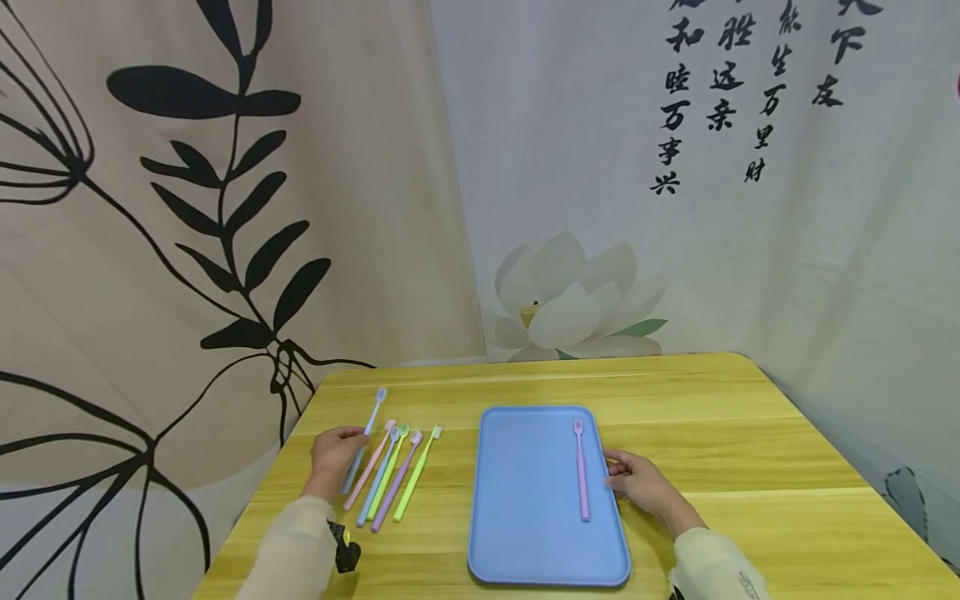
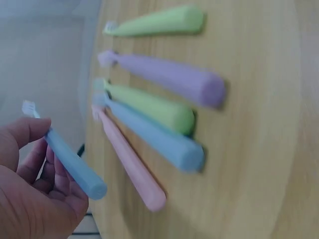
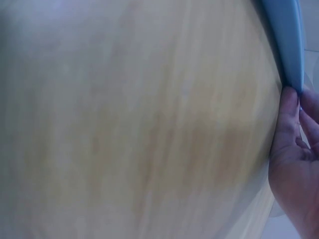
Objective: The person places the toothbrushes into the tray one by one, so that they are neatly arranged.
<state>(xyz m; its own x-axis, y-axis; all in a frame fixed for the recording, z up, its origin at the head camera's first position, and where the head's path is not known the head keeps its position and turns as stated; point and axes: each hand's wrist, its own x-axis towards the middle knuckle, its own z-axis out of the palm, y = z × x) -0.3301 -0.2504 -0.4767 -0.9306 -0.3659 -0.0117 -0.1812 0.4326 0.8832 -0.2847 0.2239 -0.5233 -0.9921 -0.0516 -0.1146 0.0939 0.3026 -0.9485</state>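
A blue toothbrush [image 2: 76,163] is pinched between the thumb and fingers of my left hand [image 1: 332,461], its bristle head pointing away. Just right of that hand, several toothbrushes lie side by side on the table: a pink toothbrush [image 2: 130,162], another blue toothbrush [image 2: 152,134], green ones and a purple toothbrush [image 2: 169,77]. My right hand [image 1: 647,485] grips the right rim of a blue tray [image 1: 525,508], thumb and fingers on either side of the edge in the right wrist view. On the tray's right part lies a purple toothbrush [image 1: 582,477], head toward the far side.
Everything stands on a wooden table [image 1: 750,467] with rounded far corners. Behind it hangs a curtain [image 1: 390,208] printed with black plants, a lotus and writing. A small black object [image 1: 345,550] sits at the left sleeve's cuff.
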